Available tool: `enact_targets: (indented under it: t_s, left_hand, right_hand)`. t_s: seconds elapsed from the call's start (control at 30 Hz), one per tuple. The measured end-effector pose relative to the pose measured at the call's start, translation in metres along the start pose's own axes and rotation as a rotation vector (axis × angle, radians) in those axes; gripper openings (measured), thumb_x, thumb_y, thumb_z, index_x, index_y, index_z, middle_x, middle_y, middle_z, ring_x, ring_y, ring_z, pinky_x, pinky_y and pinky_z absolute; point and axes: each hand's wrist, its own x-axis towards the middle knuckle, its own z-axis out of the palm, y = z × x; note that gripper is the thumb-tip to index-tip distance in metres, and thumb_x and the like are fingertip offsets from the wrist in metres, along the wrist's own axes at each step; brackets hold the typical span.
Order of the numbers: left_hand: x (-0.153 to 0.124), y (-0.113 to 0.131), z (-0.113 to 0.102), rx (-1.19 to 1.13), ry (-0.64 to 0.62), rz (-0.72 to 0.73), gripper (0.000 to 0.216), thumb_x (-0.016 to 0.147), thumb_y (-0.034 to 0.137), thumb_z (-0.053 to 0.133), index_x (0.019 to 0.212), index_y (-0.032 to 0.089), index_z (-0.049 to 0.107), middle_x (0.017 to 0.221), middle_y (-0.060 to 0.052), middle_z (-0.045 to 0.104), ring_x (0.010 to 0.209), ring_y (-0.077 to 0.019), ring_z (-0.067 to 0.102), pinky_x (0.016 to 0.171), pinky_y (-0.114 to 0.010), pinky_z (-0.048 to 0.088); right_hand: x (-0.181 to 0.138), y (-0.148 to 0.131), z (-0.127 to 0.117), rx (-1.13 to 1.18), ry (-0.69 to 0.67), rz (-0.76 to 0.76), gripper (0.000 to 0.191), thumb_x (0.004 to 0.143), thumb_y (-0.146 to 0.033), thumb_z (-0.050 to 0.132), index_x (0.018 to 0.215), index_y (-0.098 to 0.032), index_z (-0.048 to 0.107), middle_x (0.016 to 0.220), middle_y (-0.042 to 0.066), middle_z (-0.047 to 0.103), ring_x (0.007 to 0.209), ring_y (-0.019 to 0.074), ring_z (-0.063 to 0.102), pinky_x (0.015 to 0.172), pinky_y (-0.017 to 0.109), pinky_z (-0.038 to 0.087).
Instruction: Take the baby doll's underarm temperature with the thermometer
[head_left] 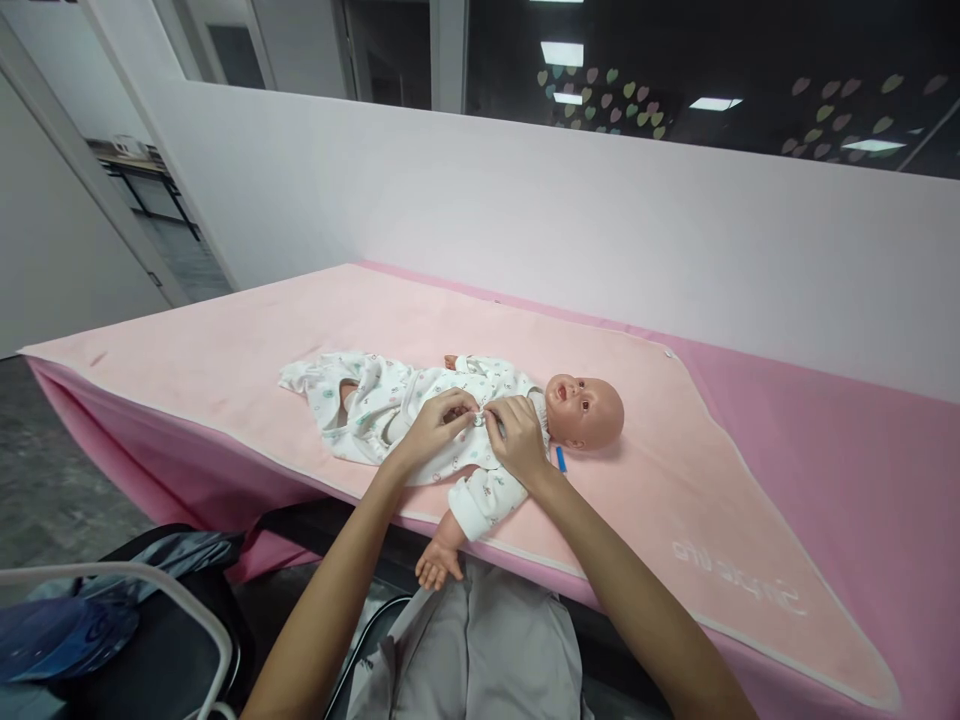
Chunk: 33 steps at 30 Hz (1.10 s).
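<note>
A baby doll lies on its back on a pale pink blanket, head to the right. It wears a white patterned romper. My left hand and my right hand meet on the doll's chest, fingers pinched on the romper's front opening near the collar. One doll arm hangs over the near edge of the table. A small blue object lies by the doll's neck.
The pink-covered table runs along a white partition wall. At lower left stands a white-framed cart with dark and blue bags. A doorway opens at far left.
</note>
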Motion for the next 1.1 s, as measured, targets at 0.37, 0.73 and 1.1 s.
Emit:
enact_targets:
  t_s: [0.37, 0.73, 1.1]
  left_hand:
    - [0.0, -0.007, 0.001, -0.125, 0.036, -0.087, 0.018, 0.082, 0.03, 0.052, 0.088, 0.017, 0.062, 0.09, -0.005, 0.063, 0.084, -0.018, 0.058, 0.079, -0.031, 0.046]
    - [-0.019, 0.004, -0.009, 0.067, 0.051, -0.034, 0.022, 0.081, 0.025, 0.053, 0.101, 0.02, 0.061, 0.101, -0.005, 0.063, 0.093, -0.0182, 0.058, 0.083, -0.029, 0.046]
    - [-0.044, -0.013, -0.029, 0.306, 0.126, 0.03, 0.022, 0.081, 0.027, 0.054, 0.1, 0.022, 0.063, 0.106, -0.006, 0.062, 0.099, -0.0206, 0.057, 0.089, -0.034, 0.043]
  right_hand:
    - [0.0, 0.0, -0.001, -0.064, -0.037, -0.03, 0.012, 0.083, -0.023, 0.05, 0.092, -0.018, 0.057, 0.082, 0.006, 0.061, 0.082, 0.0203, 0.051, 0.076, 0.034, 0.036]
    - [-0.001, -0.001, -0.001, -0.07, 0.029, -0.007, 0.01, 0.086, -0.024, 0.05, 0.091, -0.018, 0.057, 0.083, 0.006, 0.064, 0.079, 0.0196, 0.053, 0.075, 0.033, 0.038]
    - [0.009, -0.025, 0.007, -0.045, -0.068, -0.217, 0.018, 0.088, -0.02, 0.048, 0.104, -0.018, 0.057, 0.099, 0.006, 0.064, 0.097, 0.0185, 0.053, 0.097, 0.04, 0.033]
